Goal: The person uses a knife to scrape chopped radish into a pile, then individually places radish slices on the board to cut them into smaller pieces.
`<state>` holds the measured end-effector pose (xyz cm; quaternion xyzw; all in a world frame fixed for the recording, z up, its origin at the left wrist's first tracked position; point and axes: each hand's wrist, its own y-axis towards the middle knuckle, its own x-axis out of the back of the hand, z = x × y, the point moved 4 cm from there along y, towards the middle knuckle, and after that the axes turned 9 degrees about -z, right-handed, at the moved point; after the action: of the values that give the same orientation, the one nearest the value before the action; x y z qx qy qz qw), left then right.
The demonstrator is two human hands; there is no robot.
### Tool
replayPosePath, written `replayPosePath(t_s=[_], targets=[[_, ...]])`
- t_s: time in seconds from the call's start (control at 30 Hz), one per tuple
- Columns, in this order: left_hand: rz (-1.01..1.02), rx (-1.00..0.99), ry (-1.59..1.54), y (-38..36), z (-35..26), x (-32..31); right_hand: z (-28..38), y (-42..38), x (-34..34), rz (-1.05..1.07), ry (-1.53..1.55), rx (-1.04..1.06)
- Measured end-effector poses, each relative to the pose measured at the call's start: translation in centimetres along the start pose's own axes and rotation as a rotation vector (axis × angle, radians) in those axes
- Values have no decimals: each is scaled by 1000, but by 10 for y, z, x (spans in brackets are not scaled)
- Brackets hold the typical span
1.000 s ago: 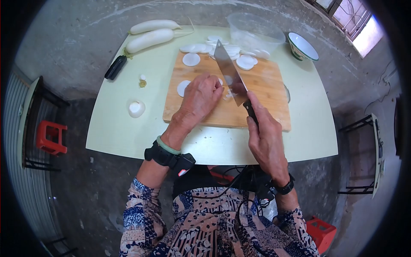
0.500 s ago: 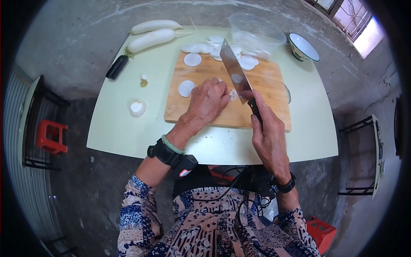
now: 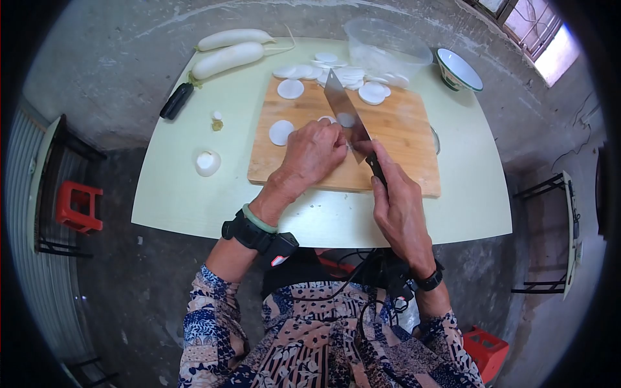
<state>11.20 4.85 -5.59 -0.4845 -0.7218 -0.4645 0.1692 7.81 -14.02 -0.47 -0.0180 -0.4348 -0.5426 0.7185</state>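
My right hand (image 3: 402, 210) is wrapped round the black handle of a cleaver (image 3: 341, 107). Its broad blade slants up and left, its lower part close beside the knuckles of my left hand (image 3: 315, 150). The fingers of that hand are curled down on the wooden cutting board (image 3: 401, 155), pressing on white radish (image 3: 327, 119); only a pale rounded edge shows past the knuckles. Single round radish slices (image 3: 281, 132) lie left of the hand and farther up the board. More overlapping slices (image 3: 343, 75) are heaped along the far edge.
Two whole white radishes (image 3: 228, 60) lie at the table's back left, near a black peeler-like object (image 3: 176, 101). A cut radish end (image 3: 207, 163) and small scraps (image 3: 217, 121) sit left of the board. A clear plastic bowl (image 3: 388, 48) and an enamel bowl (image 3: 459, 70) stand behind.
My right hand and the cleaver have shifted left and the blade has come down nearer my left knuckles. My left hand stays almost in place on the radish.
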Motion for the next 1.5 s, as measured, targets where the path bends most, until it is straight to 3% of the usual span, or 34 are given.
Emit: replayPosePath(t_s=[0.27, 0.47, 0.57, 0.63, 0.77, 0.83, 1.0, 1.07, 1.1, 1.17, 1.23, 1.3, 1.37, 1.5], targets=[[-24, -3, 5, -2, 0, 1, 3, 0, 1, -103, 14, 91], [-52, 32, -74, 2, 8, 4, 0, 2, 1, -24, -46, 11], [-181, 114, -81, 5, 16, 10, 3, -2, 4, -112, -13, 60], [-344, 10, 93, 6, 22, 15, 2, -2, 3, -111, -16, 56], [-276, 2, 261, 8, 24, 15, -7, 0, 3, -49, -30, -21], [-144, 26, 306, 6, 26, 7, -13, 0, 4, -65, 21, -27], [-161, 10, 231, 4, 26, 8, -37, -12, 7, -159, 111, -48], [-148, 29, 194, 2, 23, 7, -53, -23, 6, -134, 297, -313], [-184, 33, 144, 4, 22, 10, -54, -24, 10, -147, 296, -314], [-219, 27, 98, 8, 20, 13, -64, -28, 8, -103, 548, -606], [-140, 177, -92, 12, 23, 12, -66, -29, 9, -98, 550, -593], [-184, 183, -143, 17, 28, 12, -70, -29, 5, -85, 558, -577], [-215, 199, -201, 14, 30, 14, -68, -30, 5, -146, 369, -282], [-409, 337, -283, 22, 42, 29, -63, -31, 8, -149, 372, -311]])
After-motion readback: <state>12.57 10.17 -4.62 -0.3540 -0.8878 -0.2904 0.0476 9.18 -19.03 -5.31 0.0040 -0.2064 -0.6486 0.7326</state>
